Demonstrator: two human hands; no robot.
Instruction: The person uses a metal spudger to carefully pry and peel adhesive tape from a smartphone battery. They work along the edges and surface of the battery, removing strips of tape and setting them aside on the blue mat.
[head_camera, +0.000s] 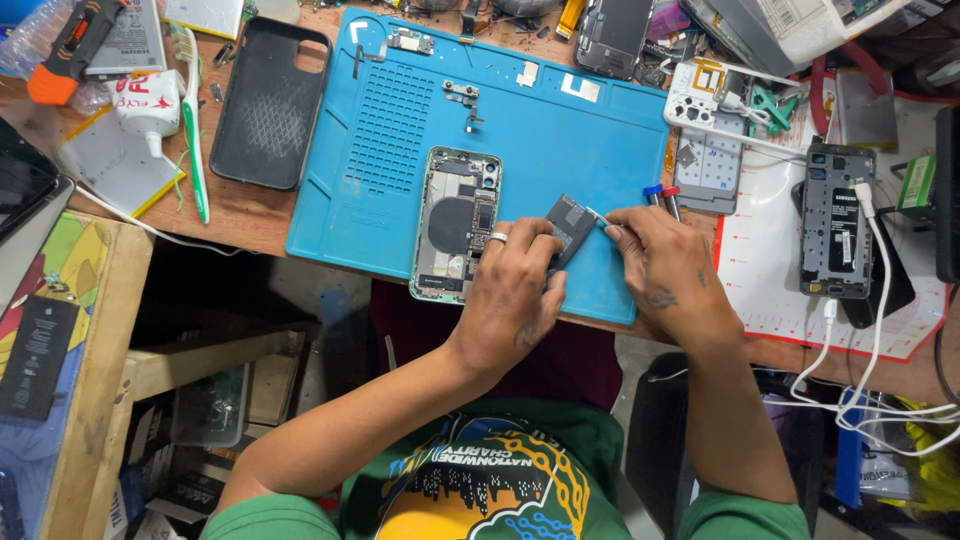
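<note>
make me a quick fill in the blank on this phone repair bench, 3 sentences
1. The opened phone with its insides showing lies on a ____ work mat.
2. The left hand wears a ____ on one finger and holds a small dark part.
3. The empty black phone case lies to the ____ of the mat in the picture.

Missing words: blue; ring; left

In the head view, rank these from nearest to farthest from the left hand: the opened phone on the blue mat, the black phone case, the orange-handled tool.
From the left hand:
1. Opened phone, just left of the hand, on the blue mat.
2. Black phone case, off the mat, up and left.
3. Orange-handled tool, far top-left corner.
</note>
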